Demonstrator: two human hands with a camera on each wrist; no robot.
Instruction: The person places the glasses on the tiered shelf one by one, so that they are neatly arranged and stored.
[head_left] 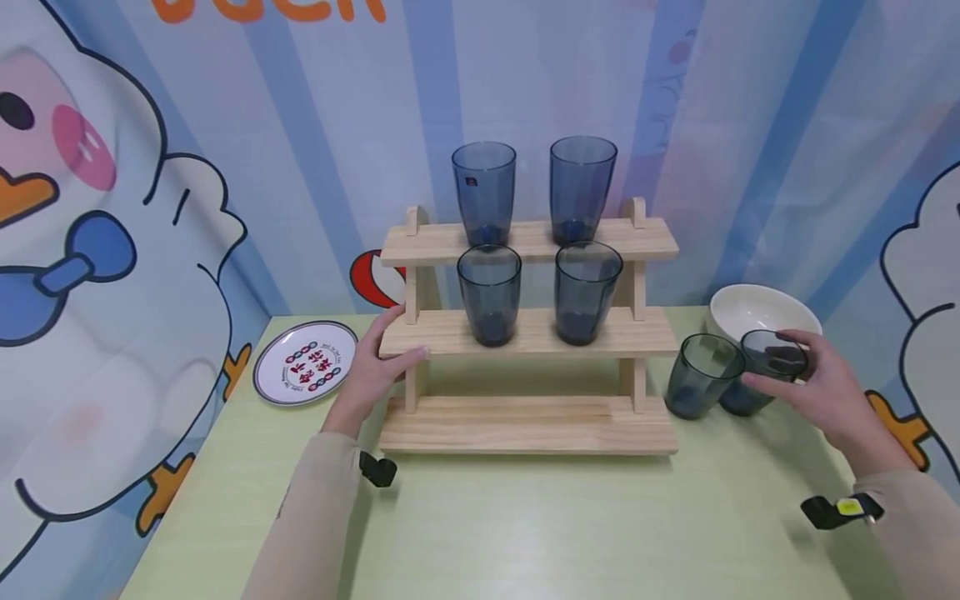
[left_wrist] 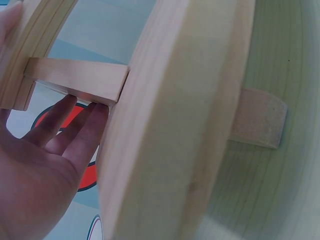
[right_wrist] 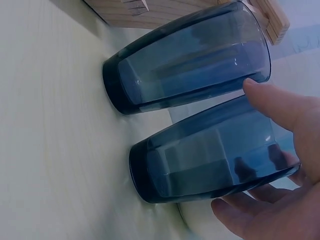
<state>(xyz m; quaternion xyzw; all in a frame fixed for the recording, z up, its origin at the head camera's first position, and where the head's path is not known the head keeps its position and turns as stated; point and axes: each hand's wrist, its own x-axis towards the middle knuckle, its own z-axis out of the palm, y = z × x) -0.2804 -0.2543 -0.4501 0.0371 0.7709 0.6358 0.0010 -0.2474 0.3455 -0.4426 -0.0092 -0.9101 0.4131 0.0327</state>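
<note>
My left hand (head_left: pixel 370 367) grips the left end of a three-tier wooden display stand (head_left: pixel 525 425), its thumb on the middle shelf. In the left wrist view its fingers (left_wrist: pixel 90 130) reach behind, against an upright. Over on the right, my right hand (head_left: pixel 821 383) holds a blue-grey drinking glass (right_wrist: pixel 200 160) near the rim, thumb on the near side and fingers round the far side. That glass stands upright on the table. Close against it, toward the stand, is a matching glass (head_left: pixel 697 379), with the right thumb tip at its rim in the right wrist view.
Two matching glasses stand on the top shelf (head_left: pixel 525 242) and two on the middle shelf (head_left: pixel 528 329). A white bowl (head_left: pixel 750 304) sits behind the right-hand glasses. A patterned plate (head_left: pixel 273 379) lies left of the stand. A printed curtain (head_left: pixel 337 133) hangs behind the table (head_left: pixel 525 525).
</note>
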